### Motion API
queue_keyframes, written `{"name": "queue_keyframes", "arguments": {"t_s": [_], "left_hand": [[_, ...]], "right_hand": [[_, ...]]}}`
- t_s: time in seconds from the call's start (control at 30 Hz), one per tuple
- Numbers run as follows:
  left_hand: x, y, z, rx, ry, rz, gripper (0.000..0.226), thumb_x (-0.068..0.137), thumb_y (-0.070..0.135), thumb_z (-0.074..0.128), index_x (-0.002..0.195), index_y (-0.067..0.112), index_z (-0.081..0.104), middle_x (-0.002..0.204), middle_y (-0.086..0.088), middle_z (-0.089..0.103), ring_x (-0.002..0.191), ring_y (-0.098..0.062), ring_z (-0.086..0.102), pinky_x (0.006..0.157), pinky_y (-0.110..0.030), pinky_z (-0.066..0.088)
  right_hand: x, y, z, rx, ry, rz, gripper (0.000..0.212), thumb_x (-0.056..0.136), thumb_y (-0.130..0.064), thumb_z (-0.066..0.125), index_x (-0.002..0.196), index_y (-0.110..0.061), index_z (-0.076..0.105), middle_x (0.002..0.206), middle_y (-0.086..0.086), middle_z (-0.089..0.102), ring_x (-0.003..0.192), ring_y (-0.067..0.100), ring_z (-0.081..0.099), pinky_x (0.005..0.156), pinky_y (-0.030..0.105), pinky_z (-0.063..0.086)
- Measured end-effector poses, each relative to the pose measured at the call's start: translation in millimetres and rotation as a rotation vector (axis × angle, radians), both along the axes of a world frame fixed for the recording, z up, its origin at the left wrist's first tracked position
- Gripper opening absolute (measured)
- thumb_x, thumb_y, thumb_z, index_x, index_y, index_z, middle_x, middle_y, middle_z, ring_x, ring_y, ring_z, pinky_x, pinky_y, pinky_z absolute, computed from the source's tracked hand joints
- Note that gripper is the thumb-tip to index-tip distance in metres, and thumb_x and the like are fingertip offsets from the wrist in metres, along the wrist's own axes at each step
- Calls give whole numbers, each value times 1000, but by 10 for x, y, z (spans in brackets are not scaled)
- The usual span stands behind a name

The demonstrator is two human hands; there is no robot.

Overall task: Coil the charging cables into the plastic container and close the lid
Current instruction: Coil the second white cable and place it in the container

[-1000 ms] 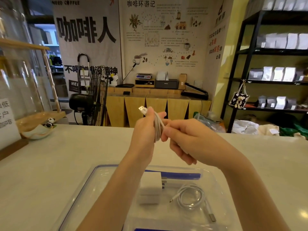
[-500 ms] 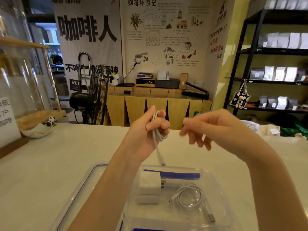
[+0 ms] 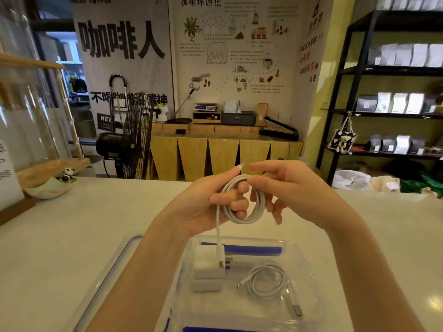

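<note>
A person's left hand holds a white charging cable wound into loops above a pale counter, the fingers threaded through the coil and curled around its strands. The right hand meets it from the right, its thumb and forefinger closed on the top of the loops while the remaining fingers hang loosely spread just beside the coil. One free end of the cable drops straight down from the left hand, its plug hanging over the clear plastic container on the near part of the counter, directly below the hands. Inside the container lie a second coiled white cable toward the right and two white charger blocks toward the left. Blue-edged clear plastic, apparently the lid, lies at the container's left side. At the counter's far left sits a small panda figurine.
</note>
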State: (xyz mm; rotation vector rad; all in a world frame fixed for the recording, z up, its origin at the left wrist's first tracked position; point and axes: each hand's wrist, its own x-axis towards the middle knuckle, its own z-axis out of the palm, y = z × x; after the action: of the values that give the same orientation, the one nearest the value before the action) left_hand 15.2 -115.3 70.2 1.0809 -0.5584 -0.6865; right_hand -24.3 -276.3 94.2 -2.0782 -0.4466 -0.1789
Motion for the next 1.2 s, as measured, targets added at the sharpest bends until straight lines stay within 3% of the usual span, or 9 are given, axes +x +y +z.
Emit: {"name": "queue_keyframes", "arguments": {"t_s": [0.13, 0.3, 0.4, 0.53, 0.63, 0.7, 0.8, 0.93, 1.2], "left_hand": [[8, -32, 4, 324, -344, 402, 49, 94, 40, 29, 64, 12, 55, 37, 6, 38, 49, -13, 47, 59, -23, 46], [15, -34, 20, 277, -376, 566, 44, 94, 38, 34, 76, 11, 64, 44, 5, 56, 53, -14, 55, 67, -29, 49], [21, 0, 47, 95, -238, 483, 39, 95, 30, 33, 87, 9, 65, 57, 0, 65, 58, -14, 61, 63, -28, 50], [42, 49, 27, -293, 41, 156, 48, 92, 31, 28, 106, 5, 65, 78, -9, 71, 69, -18, 66, 71, -29, 53], [61, 48, -21, -431, 92, 16, 50, 82, 21, 29, 121, 2, 55, 96, -13, 70, 80, -20, 67, 81, -31, 52], [62, 25, -26, -347, -4, 71, 46, 79, 14, 34, 117, 6, 60, 94, -10, 71, 81, -18, 67, 80, -29, 54], [20, -45, -8, -34, -277, 344, 29, 86, 21, 44, 96, 16, 71, 88, -6, 74, 85, -18, 69, 78, -29, 56], [-31, -122, -19, 148, -410, 631, 29, 93, 23, 38, 102, 9, 62, 89, -10, 72, 86, -21, 69, 78, -33, 57], [-64, -117, -14, 220, -487, 748, 24, 93, 17, 41, 88, 10, 63, 71, -6, 67, 66, -14, 67, 61, -24, 58]], "right_hand": [[36, 74, -43, -12, 53, -6, 22, 90, -19, 50, 94, -5, 67, 60, 2, 60, 45, 7, 55, 43, 23, 53], [77, 49, -48, 70, -24, -57, 20, 90, -18, 50, 89, -10, 69, 60, 1, 61, 44, 8, 55, 42, 22, 52], [96, 24, -49, 185, -68, -107, 20, 89, -17, 51, 80, -13, 68, 57, 0, 62, 43, 8, 56, 41, 23, 51], [108, 45, -48, 350, -69, -160, 19, 89, -18, 53, 79, -14, 69, 50, -6, 62, 42, 8, 56, 41, 23, 51], [106, 69, -50, 434, -51, -192, 19, 88, -19, 53, 76, -18, 68, 57, 1, 63, 41, 8, 56, 42, 22, 53], [118, 75, -69, 445, -53, -219, 20, 88, -20, 53, 74, -19, 67, 59, 3, 63, 41, 8, 57, 42, 21, 53], [150, 74, -108, 400, -79, -266, 21, 89, -20, 52, 74, -19, 66, 59, 5, 63, 40, 8, 57, 42, 22, 53], [165, 97, -145, 338, -101, -280, 19, 89, -20, 52, 75, -22, 64, 62, 5, 63, 41, 8, 58, 43, 22, 54], [111, 71, -98, 367, -160, -194, 18, 86, -17, 58, 84, -32, 66, 52, -6, 65, 40, 10, 58, 40, 23, 52]]}}
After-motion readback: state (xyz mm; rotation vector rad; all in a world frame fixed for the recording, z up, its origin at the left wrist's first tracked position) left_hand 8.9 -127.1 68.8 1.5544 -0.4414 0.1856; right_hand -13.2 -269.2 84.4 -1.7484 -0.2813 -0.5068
